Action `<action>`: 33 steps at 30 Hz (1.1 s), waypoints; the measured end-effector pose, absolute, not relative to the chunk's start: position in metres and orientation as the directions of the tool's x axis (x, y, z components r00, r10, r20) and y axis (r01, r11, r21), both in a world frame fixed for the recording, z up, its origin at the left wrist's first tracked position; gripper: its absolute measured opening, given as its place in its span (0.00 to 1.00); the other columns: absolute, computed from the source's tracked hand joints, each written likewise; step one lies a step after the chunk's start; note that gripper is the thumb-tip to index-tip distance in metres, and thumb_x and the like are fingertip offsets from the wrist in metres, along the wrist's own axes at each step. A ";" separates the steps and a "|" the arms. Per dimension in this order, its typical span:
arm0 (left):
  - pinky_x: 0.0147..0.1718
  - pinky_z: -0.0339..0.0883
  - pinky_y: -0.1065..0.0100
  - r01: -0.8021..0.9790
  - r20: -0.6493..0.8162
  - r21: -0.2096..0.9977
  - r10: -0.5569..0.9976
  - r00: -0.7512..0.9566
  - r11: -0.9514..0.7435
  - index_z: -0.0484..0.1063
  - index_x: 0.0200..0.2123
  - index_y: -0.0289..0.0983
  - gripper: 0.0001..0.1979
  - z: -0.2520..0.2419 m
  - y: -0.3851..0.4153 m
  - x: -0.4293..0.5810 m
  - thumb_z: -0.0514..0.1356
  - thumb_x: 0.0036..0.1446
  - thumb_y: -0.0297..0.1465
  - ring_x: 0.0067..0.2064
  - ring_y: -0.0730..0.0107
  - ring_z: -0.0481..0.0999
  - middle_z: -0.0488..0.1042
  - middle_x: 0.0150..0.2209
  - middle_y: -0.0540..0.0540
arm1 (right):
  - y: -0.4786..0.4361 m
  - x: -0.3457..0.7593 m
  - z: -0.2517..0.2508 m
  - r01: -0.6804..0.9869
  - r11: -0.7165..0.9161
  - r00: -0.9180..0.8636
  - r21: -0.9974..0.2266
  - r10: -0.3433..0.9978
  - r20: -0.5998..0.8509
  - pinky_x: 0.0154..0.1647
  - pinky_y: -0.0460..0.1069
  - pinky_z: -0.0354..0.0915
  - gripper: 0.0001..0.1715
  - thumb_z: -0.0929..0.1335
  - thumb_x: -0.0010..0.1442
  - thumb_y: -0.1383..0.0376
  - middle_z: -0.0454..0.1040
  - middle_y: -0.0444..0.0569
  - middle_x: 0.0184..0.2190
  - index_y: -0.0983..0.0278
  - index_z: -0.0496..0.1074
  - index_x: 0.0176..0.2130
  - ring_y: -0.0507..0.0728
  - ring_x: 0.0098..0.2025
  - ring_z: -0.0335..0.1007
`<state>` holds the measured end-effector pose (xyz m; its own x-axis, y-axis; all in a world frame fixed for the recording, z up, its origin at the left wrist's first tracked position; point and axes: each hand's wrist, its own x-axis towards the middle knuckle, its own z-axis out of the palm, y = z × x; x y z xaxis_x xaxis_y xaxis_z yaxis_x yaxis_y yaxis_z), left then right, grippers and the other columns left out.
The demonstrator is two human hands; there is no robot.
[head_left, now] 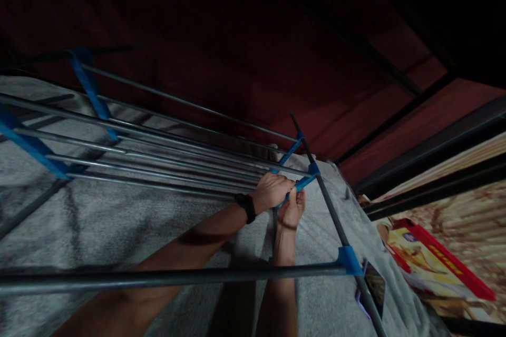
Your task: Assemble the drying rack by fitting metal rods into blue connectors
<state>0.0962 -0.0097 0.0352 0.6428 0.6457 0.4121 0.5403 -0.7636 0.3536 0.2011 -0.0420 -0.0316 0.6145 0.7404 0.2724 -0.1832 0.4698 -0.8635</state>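
Observation:
A rack frame of grey metal tubes [174, 289] and blue plastic end brackets [89, 84] stands over a grey cloth. My left hand [273, 189], with a black watch on its wrist, is closed at the right end of the shelf tubes, over the near blue bracket [305, 181]. Just right of it and lower, my right hand [291, 211] pinches the same bracket from below and in front. The tube ends under my fingers are hidden. Above my hands, the bracket meets a slanting grey side pole [332, 210].
A blue corner joint [350, 260] links the front tube to the side pole. Beside the pole's lower part lies a dark flat object with a purple edge [371, 289]. A red and yellow box [430, 260] lies at the right. Dark red fabric [221, 37] hangs behind.

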 end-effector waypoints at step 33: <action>0.37 0.64 0.61 0.594 0.454 0.225 0.623 0.637 -0.772 0.75 0.43 0.35 0.12 0.030 -0.011 0.106 0.51 0.69 0.29 0.37 0.61 0.78 0.78 0.34 0.41 | -0.055 0.205 -0.037 0.307 0.219 0.606 -0.926 0.705 0.368 0.68 0.57 0.56 0.34 0.60 0.61 0.56 0.68 0.54 0.64 0.65 0.67 0.63 0.61 0.65 0.62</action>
